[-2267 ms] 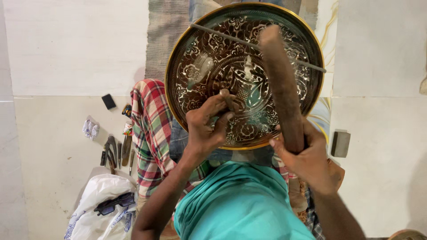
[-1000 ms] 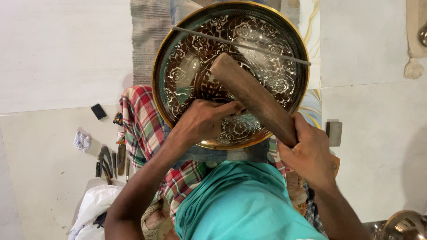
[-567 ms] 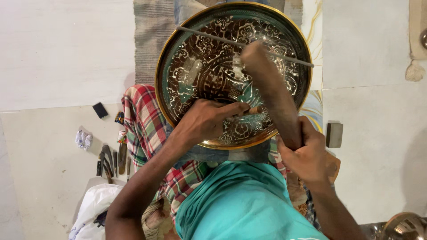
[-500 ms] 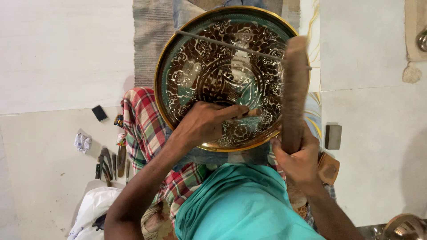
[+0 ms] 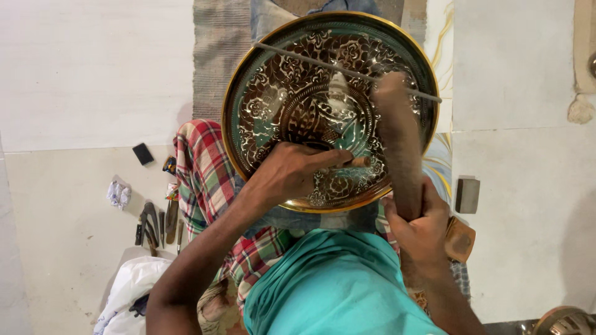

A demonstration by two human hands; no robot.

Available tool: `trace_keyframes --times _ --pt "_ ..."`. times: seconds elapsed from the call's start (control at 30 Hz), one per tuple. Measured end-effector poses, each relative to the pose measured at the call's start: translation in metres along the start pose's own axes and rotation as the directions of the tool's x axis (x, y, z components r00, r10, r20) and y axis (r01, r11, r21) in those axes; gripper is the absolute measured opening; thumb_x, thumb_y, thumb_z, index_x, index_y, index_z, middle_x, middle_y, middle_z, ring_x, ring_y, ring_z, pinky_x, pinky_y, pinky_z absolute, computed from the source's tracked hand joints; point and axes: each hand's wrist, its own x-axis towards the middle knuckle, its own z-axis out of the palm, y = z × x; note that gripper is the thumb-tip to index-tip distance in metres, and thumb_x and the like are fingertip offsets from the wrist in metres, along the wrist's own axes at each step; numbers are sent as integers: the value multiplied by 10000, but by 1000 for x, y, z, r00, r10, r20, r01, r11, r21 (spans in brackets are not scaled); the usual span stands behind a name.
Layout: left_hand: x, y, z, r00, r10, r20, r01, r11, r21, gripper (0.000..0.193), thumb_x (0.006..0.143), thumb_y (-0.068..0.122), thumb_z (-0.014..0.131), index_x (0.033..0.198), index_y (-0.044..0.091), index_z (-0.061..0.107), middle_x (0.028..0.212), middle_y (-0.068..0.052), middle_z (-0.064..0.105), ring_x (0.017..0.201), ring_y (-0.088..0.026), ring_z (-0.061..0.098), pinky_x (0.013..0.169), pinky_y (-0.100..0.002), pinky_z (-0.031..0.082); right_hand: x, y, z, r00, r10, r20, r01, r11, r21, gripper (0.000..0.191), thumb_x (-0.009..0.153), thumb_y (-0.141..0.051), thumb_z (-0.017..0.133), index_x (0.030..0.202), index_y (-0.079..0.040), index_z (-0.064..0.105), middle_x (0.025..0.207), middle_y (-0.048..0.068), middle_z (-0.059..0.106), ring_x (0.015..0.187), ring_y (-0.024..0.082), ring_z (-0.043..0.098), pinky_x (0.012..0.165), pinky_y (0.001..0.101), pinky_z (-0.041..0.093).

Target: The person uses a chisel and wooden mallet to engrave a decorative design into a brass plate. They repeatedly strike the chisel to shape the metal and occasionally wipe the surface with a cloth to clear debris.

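Note:
A large round brass tray [image 5: 245,93] with dense engraved floral work rests on my lap, tilted toward me. My left hand [image 5: 287,177] presses on its lower part and grips a small chisel [image 5: 359,162] whose tip points at the engraved surface. My right hand [image 5: 421,226] is closed around a thick wooden mallet [image 5: 397,142], raised over the tray's right side and blurred by motion. A thin metal rod [image 5: 298,57] lies across the tray's upper part.
Several hand tools [image 5: 155,223] lie on the pale floor at left, near a small black block [image 5: 143,154] and a crumpled scrap [image 5: 118,194]. A white bag [image 5: 133,288] sits lower left. A grey block [image 5: 467,195] lies at right. A striped mat [image 5: 220,56] runs under the tray.
The mallet has been swinging down toward the chisel and back up; it now stands lifted over the tray's right side. My left hand has kept the chisel in about the same spot.

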Motion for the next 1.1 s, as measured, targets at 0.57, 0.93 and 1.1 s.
trace_keyframes --times 0.57,0.93,1.1 --pt "1 -6 7 1000 8 14 -9 998 69 817 654 -78 652 1390 276 640 798 -78 745 567 -226 647 521 -380 522 -8 24 11 993 102 -55 -102 995 -1 309 810 -41 761 1076 20 616 772 110 685 615 117 606 558 307 498" --pt "4 -10 12 998 26 -54 -23 999 50 760 690 -95 649 1363 257 654 792 -75 741 590 -224 672 537 -372 536 1 22 0 998 1 -57 -4 998 -59 293 795 -43 786 1031 25 626 786 104 707 724 143 620 644 339 525" --pt "6 -13 14 998 22 -63 -20 999 25 742 674 -80 665 1343 242 652 791 -65 754 570 -215 679 502 -368 532 8 13 -1 999 -46 -12 44 992 -122 336 782 -48 785 1069 21 626 802 140 679 708 211 650 622 354 515"
